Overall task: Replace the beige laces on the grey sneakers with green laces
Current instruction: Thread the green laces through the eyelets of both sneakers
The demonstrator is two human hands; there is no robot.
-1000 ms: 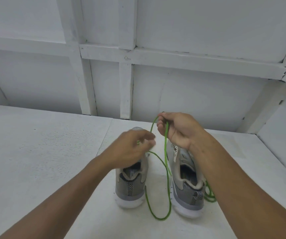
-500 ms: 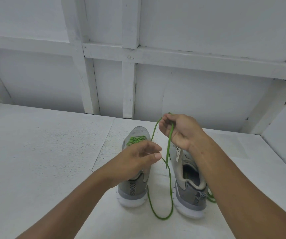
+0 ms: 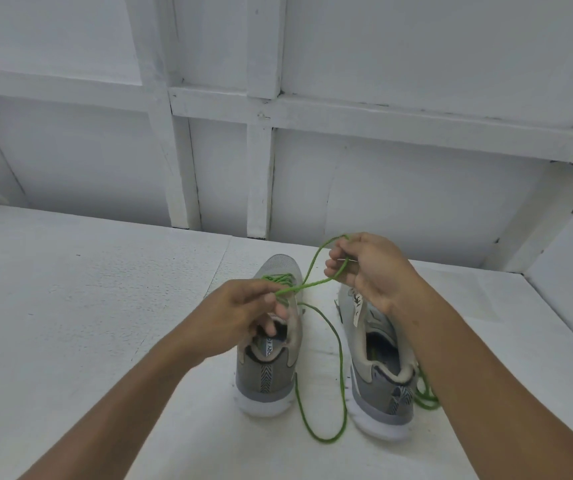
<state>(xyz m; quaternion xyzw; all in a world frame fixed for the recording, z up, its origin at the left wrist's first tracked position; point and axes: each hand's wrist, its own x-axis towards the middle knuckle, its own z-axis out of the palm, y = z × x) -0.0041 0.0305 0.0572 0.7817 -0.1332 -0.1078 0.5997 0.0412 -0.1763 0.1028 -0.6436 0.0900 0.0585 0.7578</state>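
two sneakers (image 3: 265, 377) point toes away; left hand (image 3: 240, 315) and right hand (image 3: 370, 268) each pinch the green lace (image 3: 316, 283).

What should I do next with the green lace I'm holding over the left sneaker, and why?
Probably draw the hands apart to snug the crossing down. The left hand pinches the green lace just above the left sneaker, the right hand grips it higher, the strands cross between them, and a slack loop trails down beside the sneaker.
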